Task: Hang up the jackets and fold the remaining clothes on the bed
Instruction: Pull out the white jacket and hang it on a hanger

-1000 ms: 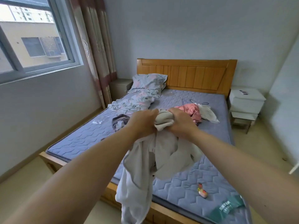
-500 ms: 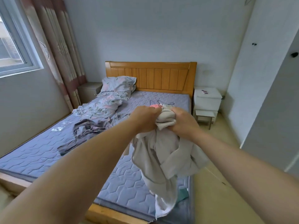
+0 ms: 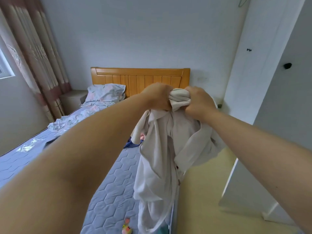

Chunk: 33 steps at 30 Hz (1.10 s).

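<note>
**A:** Grips first. What are they holding?

**B:** Left grip point(image 3: 157, 96) and right grip point(image 3: 199, 102) are both clenched tight on the bunched top of the pale jacket point(image 3: 162, 157). Their knuckles almost touch, and the arms reach out in front.

**A:** Where does the jacket lie from them?

**B:** Straight below. Its long axis runs top to bottom, and it hangs loose over the right edge of the bed point(image 3: 109, 191), partly above the floor point(image 3: 202, 191). Neither grip is nearer, since both hold the same wad. I'd guess one must let go to find the collar or shoulders before hanging it.

**A:** And past it?

**B:** A small toy point(image 3: 127, 228) sits on the mattress near the foot. Further up, a pink garment point(image 3: 142, 137) and a blue one point(image 3: 131, 144) peek out from behind the jacket. Then come a crumpled floral sheet point(image 3: 72, 120), the pillow point(image 3: 104, 92) and the wooden headboard point(image 3: 140, 78). The folding isn't done yet.
</note>
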Motion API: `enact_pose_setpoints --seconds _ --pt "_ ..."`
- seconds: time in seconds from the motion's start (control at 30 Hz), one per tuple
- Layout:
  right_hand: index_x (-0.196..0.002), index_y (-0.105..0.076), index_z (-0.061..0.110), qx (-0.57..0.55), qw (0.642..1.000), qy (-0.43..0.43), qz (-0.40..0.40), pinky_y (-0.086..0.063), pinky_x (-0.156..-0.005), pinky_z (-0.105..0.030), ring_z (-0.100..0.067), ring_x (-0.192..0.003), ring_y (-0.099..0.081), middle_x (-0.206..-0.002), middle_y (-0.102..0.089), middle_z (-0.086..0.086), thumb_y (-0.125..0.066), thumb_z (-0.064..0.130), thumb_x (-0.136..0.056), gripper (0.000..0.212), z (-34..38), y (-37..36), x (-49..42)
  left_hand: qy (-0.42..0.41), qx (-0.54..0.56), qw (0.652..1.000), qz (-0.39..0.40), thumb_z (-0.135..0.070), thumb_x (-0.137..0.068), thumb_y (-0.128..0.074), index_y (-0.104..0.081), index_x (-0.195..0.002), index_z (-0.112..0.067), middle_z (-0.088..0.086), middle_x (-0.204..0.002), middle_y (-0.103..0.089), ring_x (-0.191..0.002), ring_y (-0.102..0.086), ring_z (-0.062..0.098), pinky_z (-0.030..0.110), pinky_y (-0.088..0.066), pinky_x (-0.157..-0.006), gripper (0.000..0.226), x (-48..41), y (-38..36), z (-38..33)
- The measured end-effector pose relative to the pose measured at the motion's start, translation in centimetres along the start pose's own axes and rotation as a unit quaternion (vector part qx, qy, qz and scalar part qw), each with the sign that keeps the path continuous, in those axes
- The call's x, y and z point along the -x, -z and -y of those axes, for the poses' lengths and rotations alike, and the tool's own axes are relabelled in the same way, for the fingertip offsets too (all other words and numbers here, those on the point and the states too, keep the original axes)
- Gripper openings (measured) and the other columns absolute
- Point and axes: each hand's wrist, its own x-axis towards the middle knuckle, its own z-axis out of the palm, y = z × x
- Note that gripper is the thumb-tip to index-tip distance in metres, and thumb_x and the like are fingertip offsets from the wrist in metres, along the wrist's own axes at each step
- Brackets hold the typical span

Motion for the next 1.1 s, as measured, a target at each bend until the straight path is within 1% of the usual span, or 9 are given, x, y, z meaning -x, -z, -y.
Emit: enact_pose_setpoints --seconds 0.1,0.2,0.3,0.47,0.67,0.8,0.9,1.03,1.1 --pt "-0.096 -0.055 0.011 0.016 1.0 -0.001 -0.021 -0.048 -0.069 -0.04 -0.025 -0.091 -0.049 -0.091 -0.049 0.001 -0.057 0.003 -0.068 0.029 -4.1 0.9 -2.6 -0.009 -0.004 1.0 -0.013 -0.034 -0.072 -0.074 -0.032 -0.063 -0.029 -0.012 -0.063 -0.042 -0.06 -0.04 0.013 0.026 -0.028 -0.052 0.043 -4.3 -0.4 -1.4" --pt "-0.1 -0.055 0.013 0.03 0.999 0.006 -0.017 -0.049 -0.071 -0.04 -0.024 -0.093 -0.049 -0.098 -0.054 -0.002 -0.057 0.006 -0.069 0.032 -8.0 0.9 -5.3 -0.01 -0.007 1.0 -0.02 -0.034 -0.073 -0.074 -0.03 -0.063 -0.03 -0.013 -0.062 -0.04 -0.058 -0.038 0.011 0.026 -0.028 -0.054 0.045 -8.5 -1.7 -1.9" --pt "-0.102 -0.055 0.015 0.029 0.999 0.018 -0.008 -0.049 -0.072 -0.04 -0.023 -0.095 -0.048 -0.1 -0.055 -0.001 -0.058 0.008 -0.07 0.034 -11.8 0.3 -7.7 -0.011 -0.006 1.0 -0.02 -0.034 -0.073 -0.075 -0.033 -0.067 -0.031 -0.014 -0.063 -0.042 -0.062 -0.042 0.013 0.026 -0.031 -0.057 0.042 -12.3 -3.7 -2.1" --pt "-0.099 -0.053 0.016 0.025 0.999 0.041 0.006 -0.048 -0.069 -0.038 -0.022 -0.092 -0.048 -0.092 -0.048 0.004 -0.059 0.006 -0.069 0.032 -20.1 -1.4 -12.2 0.003 -0.027 0.999 -0.022 -0.036 -0.073 -0.074 -0.04 -0.075 -0.025 -0.013 -0.064 -0.042 -0.066 -0.045 0.017 0.027 -0.034 -0.061 0.036 -19.9 -8.2 -2.9" --pt "-0.097 -0.055 0.016 0.008 0.997 0.064 0.039 -0.05 -0.071 -0.041 -0.021 -0.091 -0.049 -0.097 -0.054 0.0 -0.06 0.007 -0.07 0.029 -29.2 -3.0 -19.4 0.043 -0.018 0.999 0.003 -0.035 -0.076 -0.071 -0.045 -0.082 -0.025 -0.014 -0.066 -0.044 -0.067 -0.048 0.014 0.027 -0.037 -0.062 0.029 -29.9 -12.8 -2.7" --pt "-0.098 -0.055 0.017 -0.005 0.994 0.081 0.07 -0.047 -0.069 -0.036 -0.02 -0.091 -0.048 -0.098 -0.053 0.001 -0.06 0.007 -0.07 0.03 -32.6 -6.3 -23.5 0.087 -0.013 0.996 0.032 -0.036 -0.075 -0.07 -0.047 -0.084 -0.021 -0.009 -0.07 -0.049 -0.07 -0.051 0.016 0.03 -0.044 -0.064 0.029 -34.1 -15.9 -0.3" --pt "-0.095 -0.051 0.021 -0.019 0.991 0.082 0.108 -0.045 -0.069 -0.037 -0.018 -0.09 -0.046 -0.096 -0.051 0.003 -0.059 0.007 -0.071 0.028 -33.9 -10.3 -27.1 0.126 -0.002 0.99 0.057 -0.035 -0.074 -0.072 -0.052 -0.088 -0.017 -0.002 -0.081 -0.06 -0.076 -0.056 0.019 0.033 -0.049 -0.069 0.03 -36.5 -18.0 3.0" --pt "-0.089 -0.05 0.018 -0.038 0.982 0.096 0.157 -0.043 -0.062 -0.035 -0.019 -0.08 -0.05 -0.086 -0.053 0.003 -0.058 0.01 -0.075 0.017 -34.1 -15.3 -33.0 0.189 0.071 0.977 0.073 -0.029 -0.07 -0.075 -0.063 -0.095 -0.016 0.0 -0.087 -0.067 -0.081 -0.061 0.019 0.034 -0.052 -0.073 0.031 -39.1 -20.0 9.0" --pt "-0.088 -0.052 0.019 -0.036 0.976 0.097 0.194 -0.042 -0.059 -0.034 -0.018 -0.074 -0.053 -0.083 -0.056 0.003 -0.058 0.014 -0.078 0.013 -33.6 -17.3 -36.4 0.209 0.113 0.968 0.084 -0.027 -0.07 -0.076 -0.064 -0.095 -0.018 -0.001 -0.087 -0.067 -0.08 -0.061 0.016 0.03 -0.051 -0.07 0.03 -40.4 -20.3 12.2"
